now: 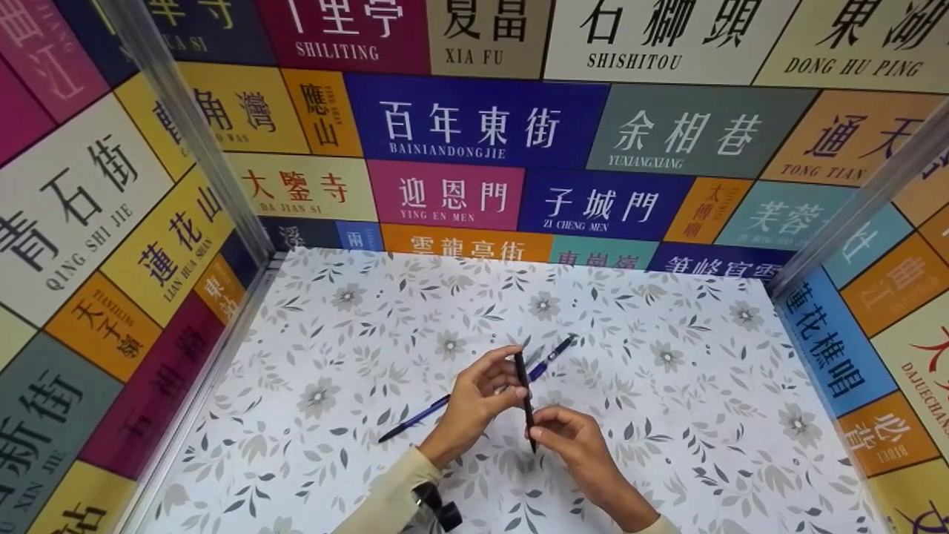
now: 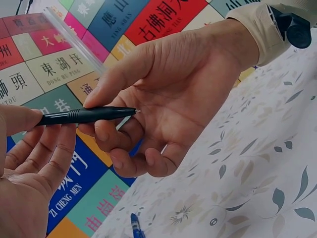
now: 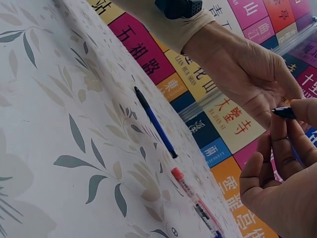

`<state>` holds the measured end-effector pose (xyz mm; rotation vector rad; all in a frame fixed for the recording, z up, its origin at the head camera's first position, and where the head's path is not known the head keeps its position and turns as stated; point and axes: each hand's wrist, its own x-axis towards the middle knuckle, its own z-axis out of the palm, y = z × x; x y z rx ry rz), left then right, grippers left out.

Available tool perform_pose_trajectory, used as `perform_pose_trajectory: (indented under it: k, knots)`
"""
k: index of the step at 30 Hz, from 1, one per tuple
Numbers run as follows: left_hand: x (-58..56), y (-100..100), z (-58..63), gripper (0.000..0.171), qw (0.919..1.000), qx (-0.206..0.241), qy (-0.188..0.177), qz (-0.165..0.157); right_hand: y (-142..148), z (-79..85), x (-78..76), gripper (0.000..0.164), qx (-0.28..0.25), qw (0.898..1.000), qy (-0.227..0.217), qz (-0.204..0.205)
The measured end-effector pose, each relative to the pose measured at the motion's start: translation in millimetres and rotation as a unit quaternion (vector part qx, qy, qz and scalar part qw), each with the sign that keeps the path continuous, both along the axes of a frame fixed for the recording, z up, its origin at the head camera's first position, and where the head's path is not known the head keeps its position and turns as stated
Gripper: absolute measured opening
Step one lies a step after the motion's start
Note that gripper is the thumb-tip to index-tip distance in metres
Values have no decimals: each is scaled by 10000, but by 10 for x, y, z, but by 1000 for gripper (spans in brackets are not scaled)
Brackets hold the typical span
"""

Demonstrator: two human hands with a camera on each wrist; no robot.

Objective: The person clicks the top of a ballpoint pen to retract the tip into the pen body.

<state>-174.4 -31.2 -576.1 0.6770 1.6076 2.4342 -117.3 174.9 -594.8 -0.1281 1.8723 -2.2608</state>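
A slim black pen [image 1: 520,368] stands steeply tilted between both hands above the table. My left hand [image 1: 474,406] pinches its middle and upper part between thumb and fingers. Lower down, my right hand [image 1: 582,449] holds it near the writing end. In the left wrist view the pen [image 2: 81,116] shows a ribbed grip and an exposed metal point; the right hand [image 2: 173,89] has its thumb on the barrel and its other fingers curled beneath. Part of the pen is hidden by fingers in the right wrist view.
A blue pen with a black end [image 1: 415,420] lies left of the hands. Another blue pen [image 1: 550,359] lies just behind them, partly covered. A clear pen with a red end [image 3: 190,191] shows in the right wrist view. Walls of coloured signs [image 1: 474,122] surround the flower-patterned table [image 1: 667,415].
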Motion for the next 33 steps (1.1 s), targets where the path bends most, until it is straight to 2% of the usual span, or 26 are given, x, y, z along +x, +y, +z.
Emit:
perform_pose_trajectory:
  k: [9,22,33]
  knots:
    - [13,-6,-25,59,9999,-69,49,67,7,-40,-4,28,167,9992,354,45]
    - [26,-4,-67,58,9993,-240,260,83,9,-39,-2,23,399,9988,271,-24]
    - [36,39,-100,57,9996,-171,103,209,0,-66,12,23,334,9987,306,-224]
